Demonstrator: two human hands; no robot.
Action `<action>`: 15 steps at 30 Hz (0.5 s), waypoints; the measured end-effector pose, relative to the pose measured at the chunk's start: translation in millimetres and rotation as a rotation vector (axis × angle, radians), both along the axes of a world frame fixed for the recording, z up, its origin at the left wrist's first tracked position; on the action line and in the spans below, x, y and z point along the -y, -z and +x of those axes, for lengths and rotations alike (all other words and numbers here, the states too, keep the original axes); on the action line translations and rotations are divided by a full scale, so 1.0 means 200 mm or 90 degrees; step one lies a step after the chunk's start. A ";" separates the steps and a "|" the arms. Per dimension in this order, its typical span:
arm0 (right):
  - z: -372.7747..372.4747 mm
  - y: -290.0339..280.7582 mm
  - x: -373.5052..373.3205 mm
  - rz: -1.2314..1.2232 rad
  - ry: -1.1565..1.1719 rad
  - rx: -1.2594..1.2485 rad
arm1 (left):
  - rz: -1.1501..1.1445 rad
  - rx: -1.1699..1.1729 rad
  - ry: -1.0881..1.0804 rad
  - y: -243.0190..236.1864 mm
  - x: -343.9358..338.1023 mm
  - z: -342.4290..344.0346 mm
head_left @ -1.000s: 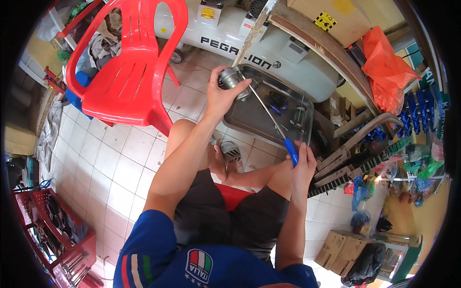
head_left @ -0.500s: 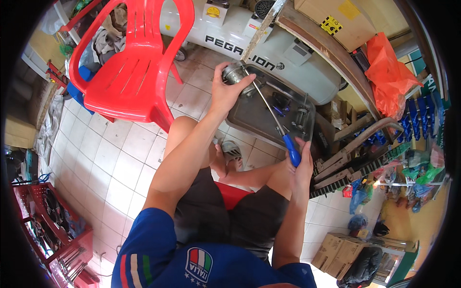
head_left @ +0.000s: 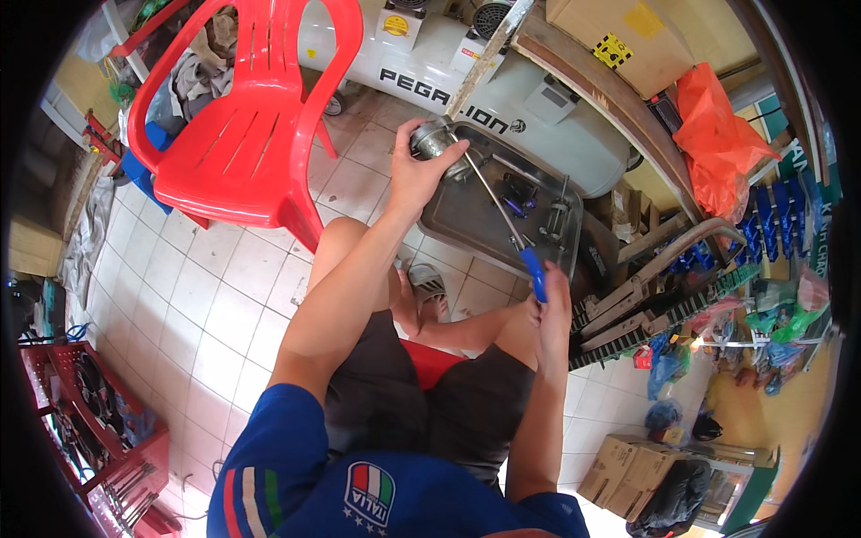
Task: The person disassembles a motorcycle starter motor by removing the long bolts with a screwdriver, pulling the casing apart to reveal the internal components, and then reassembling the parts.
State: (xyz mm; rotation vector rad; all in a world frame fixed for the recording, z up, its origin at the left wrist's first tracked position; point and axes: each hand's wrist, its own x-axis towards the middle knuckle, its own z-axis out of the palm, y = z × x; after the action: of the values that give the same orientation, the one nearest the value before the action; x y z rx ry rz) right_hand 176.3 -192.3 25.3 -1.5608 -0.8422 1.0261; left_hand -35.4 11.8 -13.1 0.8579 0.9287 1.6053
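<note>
My left hand (head_left: 414,179) is wrapped round a round, silvery metal part (head_left: 434,139), perhaps a small housing, held over the near left corner of a dark tray. A long screwdriver (head_left: 533,269) with a blue handle lies in my right hand (head_left: 553,302), its fingers closed about the handle's end. The shaft slants up and left across the tray, and its tip meets the metal part near my left thumb. Whether the tip sits in a screw is too small to tell. In the dark metal tray (head_left: 462,211) lie several small parts, among them a metal fitting (head_left: 558,220).
A red plastic chair (head_left: 238,152) stands at the left. Beyond the tray lies a large grey compressor tank (head_left: 574,148). Metal frame pieces (head_left: 641,309) stick out close to my right hand. At lower left is a red tool cart (head_left: 134,448); cardboard boxes (head_left: 619,471) sit at lower right.
My right hand has shifted slightly left with the screwdriver, and its fingers have changed their hold on the handle. My left hand keeps the metal part in nearly the same place.
</note>
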 end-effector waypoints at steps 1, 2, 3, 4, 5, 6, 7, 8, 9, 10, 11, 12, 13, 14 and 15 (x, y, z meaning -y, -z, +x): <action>0.01 0.01 0.02 -0.018 -0.051 0.111 | 0.005 -0.007 -0.007 0.01 -0.01 0.00; 0.00 0.00 0.02 -0.036 -0.102 0.219 | -0.006 -0.003 0.000 0.01 0.00 0.00; -0.03 -0.02 0.02 -0.014 -0.094 0.238 | -0.017 0.001 0.007 0.02 0.00 0.00; -0.06 -0.01 0.01 0.049 -0.060 0.224 | -0.028 0.005 0.014 0.02 0.00 0.00; -0.08 0.01 0.01 0.111 -0.026 0.210 | -0.033 0.013 0.012 0.02 0.00 0.00; -0.10 0.01 0.00 0.174 0.008 0.195 | -0.038 0.021 0.011 0.02 0.00 0.00; -0.10 -0.01 0.00 0.111 0.028 0.114 | -0.043 0.028 0.009 0.02 0.00 0.00; -0.11 -0.07 0.00 0.047 0.049 0.033 | -0.037 0.012 0.006 0.02 0.00 -0.01; -0.09 -0.08 -0.01 0.011 0.050 -0.014 | -0.031 -0.004 0.003 0.02 0.00 -0.01; -0.08 -0.09 -0.02 -0.026 0.050 -0.061 | -0.025 -0.021 -0.001 0.03 0.00 -0.01; -0.04 -0.06 -0.03 -0.031 0.032 -0.074 | -0.031 -0.017 -0.002 0.01 0.00 -0.01; -0.02 -0.04 -0.03 -0.028 0.015 -0.061 | -0.037 -0.013 -0.004 -0.01 0.01 -0.01; 0.00 -0.02 -0.03 -0.024 0.000 -0.047 | -0.044 -0.009 -0.006 -0.03 0.01 -0.01; -0.01 -0.01 -0.03 -0.013 -0.015 -0.010 | -0.053 0.003 0.001 -0.04 0.01 -0.01; -0.01 -0.01 -0.03 -0.003 -0.031 0.027 | -0.062 0.015 0.008 -0.04 0.01 -0.01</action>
State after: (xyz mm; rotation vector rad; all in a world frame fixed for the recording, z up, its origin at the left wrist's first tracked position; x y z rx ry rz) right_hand 173.5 -186.4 26.5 -1.5779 -0.9105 1.0336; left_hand -38.3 10.2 -4.2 0.7745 0.9757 1.5436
